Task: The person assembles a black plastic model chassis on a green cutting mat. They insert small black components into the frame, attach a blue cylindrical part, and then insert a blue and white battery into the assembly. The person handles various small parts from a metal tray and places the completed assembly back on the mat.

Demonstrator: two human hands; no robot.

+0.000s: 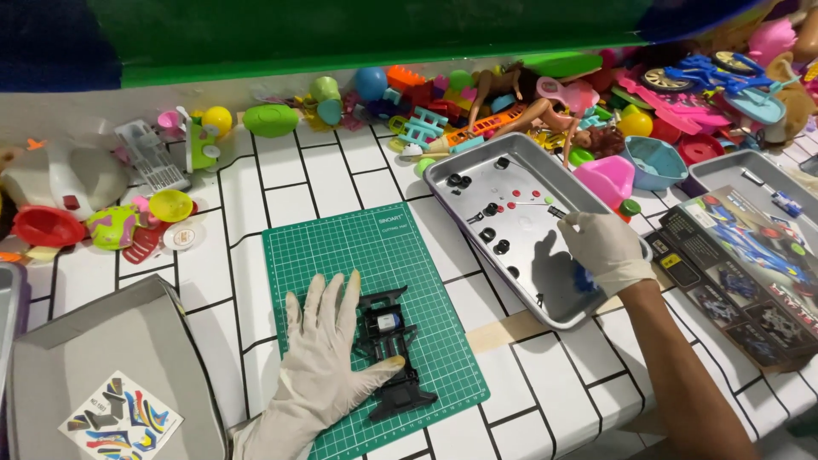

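Now mid-assembly, by the look of it: left hand point(319, 362), gloved, fingers spread wide and flat on green cutting mat point(375, 315), thumb pressed against black toy-car chassis point(390, 349), pinning it down near mat's lower middle. Right hand point(603, 247), also gloved, reaching into metal tray point(460, 175), fingers narrowed in a pinch on a thin rod-like part point(537, 204); hard to tell whether actually gripped or only touched. Small black wheels point(494, 243) and tiny red pieces scattered across tray floor. Judged next: lifting that slender part cleanly, carrying it over to chassis, keeping chassis pinned meanwhile. Printed kit box point(750, 273) just right of tray; sticker sheet point(123, 422) lower left.
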